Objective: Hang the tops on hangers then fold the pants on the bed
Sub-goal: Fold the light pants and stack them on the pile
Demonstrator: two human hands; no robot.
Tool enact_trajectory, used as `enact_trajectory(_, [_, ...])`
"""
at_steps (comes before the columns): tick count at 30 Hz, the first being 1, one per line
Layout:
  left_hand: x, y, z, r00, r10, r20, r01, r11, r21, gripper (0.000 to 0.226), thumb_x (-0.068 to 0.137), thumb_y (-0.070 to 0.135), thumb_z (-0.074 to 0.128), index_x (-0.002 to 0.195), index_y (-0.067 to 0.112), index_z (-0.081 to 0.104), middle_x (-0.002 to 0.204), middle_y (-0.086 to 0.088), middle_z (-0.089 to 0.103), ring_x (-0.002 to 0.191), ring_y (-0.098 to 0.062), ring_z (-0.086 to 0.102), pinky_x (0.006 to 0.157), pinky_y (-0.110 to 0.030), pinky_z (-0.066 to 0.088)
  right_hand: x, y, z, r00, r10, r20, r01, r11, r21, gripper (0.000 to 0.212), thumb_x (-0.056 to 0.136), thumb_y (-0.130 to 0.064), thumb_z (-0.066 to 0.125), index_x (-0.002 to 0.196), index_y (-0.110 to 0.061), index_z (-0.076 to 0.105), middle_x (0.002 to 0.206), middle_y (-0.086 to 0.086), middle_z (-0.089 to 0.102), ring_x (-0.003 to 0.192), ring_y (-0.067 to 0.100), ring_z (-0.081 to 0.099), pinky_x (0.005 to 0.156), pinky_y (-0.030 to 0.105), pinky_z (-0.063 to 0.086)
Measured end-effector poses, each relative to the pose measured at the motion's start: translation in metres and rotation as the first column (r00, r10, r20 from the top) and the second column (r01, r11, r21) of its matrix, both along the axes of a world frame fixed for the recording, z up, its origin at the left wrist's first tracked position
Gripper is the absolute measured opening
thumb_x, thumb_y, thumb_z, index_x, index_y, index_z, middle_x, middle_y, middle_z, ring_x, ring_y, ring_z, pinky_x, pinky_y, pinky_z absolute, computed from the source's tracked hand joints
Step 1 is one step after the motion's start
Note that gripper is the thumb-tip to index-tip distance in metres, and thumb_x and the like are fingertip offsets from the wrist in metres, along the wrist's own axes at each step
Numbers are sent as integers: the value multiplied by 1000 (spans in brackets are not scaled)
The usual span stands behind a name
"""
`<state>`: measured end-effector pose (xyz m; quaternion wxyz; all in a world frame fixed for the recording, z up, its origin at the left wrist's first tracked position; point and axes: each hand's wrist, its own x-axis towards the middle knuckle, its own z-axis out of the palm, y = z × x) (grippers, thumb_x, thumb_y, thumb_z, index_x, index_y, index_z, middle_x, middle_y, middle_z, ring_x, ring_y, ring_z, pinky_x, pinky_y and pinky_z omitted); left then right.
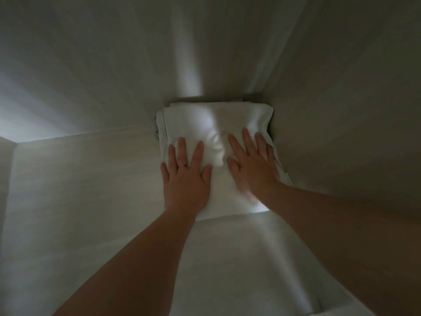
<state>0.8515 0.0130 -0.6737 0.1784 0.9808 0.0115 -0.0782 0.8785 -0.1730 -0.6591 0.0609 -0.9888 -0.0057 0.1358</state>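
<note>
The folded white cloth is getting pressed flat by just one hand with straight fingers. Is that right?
Not quite. Two hands press it, not one. The left hand and the right hand both lie on the folded white cloth with straight fingers, pressing it flat. The head view shows this.

A: Your right hand (252, 165) blurs at the heel.
B: It and your left hand (185, 176) cover the near part of the folded white cloth (216, 119); pants or not, you can't tell.
A: Under it, only a grey sliver (156, 131) shows at the left edge.
B: Your forearms (136, 258) run off the bottom edge.
</note>
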Motion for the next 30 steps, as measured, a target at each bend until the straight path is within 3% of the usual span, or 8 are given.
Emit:
enact_trajectory(3, [8, 2, 19, 986, -43, -159, 41, 999, -18, 68, 102, 56, 33, 159, 45, -2, 168, 3, -21, 155, -26, -17, 124, -53, 3, 14, -7, 22, 975, 48, -218, -53, 998, -18, 73, 101, -61, 31, 156, -45, -14, 167, -6, -21, 154, 29, -14, 123, 51, 1])
enact_trajectory(6, [-4, 7, 41, 956, -68, -285, 51, 996, -69, 75, 100, 52, 47, 161, 38, 6, 170, 1, -15, 156, -29, -10, 125, -53, 12, 6, -3, 51, 926, 43, -374, -61, 998, -35, 80, 99, -59, 44, 158, -43, -9, 168, -8, -18, 155, 29, -9, 123, 55, 9])
enact_trajectory(11, [-68, 21, 70, 890, -100, -446, 5, 978, -208, 71, 101, 52, 50, 161, 26, 22, 171, -6, 5, 157, -24, 8, 125, -43, 16, -53, 12, 100, 872, 33, -488, -28, 999, 18, 69, 102, -56, 38, 160, -40, 5, 170, -8, -4, 156, 24, -2, 122, 57, 9])
enact_trajectory(14, [-114, 29, 100, 888, -61, -455, -70, 961, -267, 67, 102, 53, 47, 160, 25, 27, 169, -6, 17, 156, -19, 14, 125, -38, 17, -99, 24, 137, 901, 37, -432, -26, 999, 33, 68, 103, -54, 38, 160, -38, 5, 170, -6, -1, 156, 25, 0, 123, 56, 8])
enact_trajectory(18, [-181, 35, 143, 958, 76, -276, -163, 937, -309, 67, 99, 58, 48, 158, 31, 31, 168, -7, 20, 155, -27, 17, 124, -42, 20, -169, 40, 181, 957, 94, -274, -83, 995, 52, 68, 102, -54, 37, 160, -36, 7, 170, -3, 4, 156, 29, 2, 121, 58, 9])
enact_trajectory(22, [-241, 33, 179, 968, 198, -154, -238, 916, -324, 67, 97, 62, 46, 157, 37, 31, 169, -2, 16, 156, -28, 10, 124, -49, 17, -233, 41, 214, 967, 181, -180, -171, 983, 70, 69, 101, -53, 41, 160, -35, 10, 170, -3, 5, 155, 29, 1, 122, 57, 13])
enact_trajectory(26, [-281, 40, 197, 966, 207, -155, -241, 938, -251, 69, 97, 65, 42, 158, 40, 23, 171, 1, 8, 156, -25, 1, 123, -53, 6, -270, 32, 232, 964, 228, -139, -222, 973, 57, 69, 100, -54, 43, 160, -38, 10, 169, -7, 3, 155, 25, 1, 122, 54, 10])
enact_trajectory(30, [-314, 51, 213, 960, 227, -163, -261, 937, -232, 69, 98, 63, 44, 159, 39, 22, 171, 2, 7, 156, -25, 1, 123, -53, 6, -295, 28, 243, 963, 251, -102, -229, 955, 191, 68, 101, -50, 46, 160, -36, 14, 169, -6, 11, 155, 23, 10, 122, 51, 15])
